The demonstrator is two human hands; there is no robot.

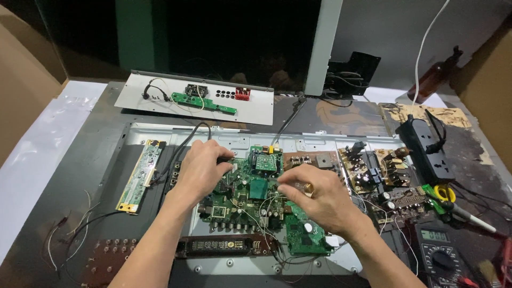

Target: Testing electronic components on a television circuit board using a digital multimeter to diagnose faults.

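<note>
A large green circuit board [250, 200] lies in the middle of a metal chassis plate [176, 133]. My left hand [200, 170] rests on the board's left edge, fingers pinched on a small dark part or cable end at the board. My right hand [314, 194] is over the board's right side, fingertips closed on something small and pale; what it is cannot be made out. A smaller green board [301, 229] sits below my right hand. Thin wires run across the boards.
A narrow green strip board [140, 173] lies at the left. Brown power boards [373, 170] sit to the right, with a black power strip [426, 152], a multimeter [434, 250], green-handled cutters [440, 194] and a brush [488, 272]. A grey panel with a small board [202, 98] lies behind.
</note>
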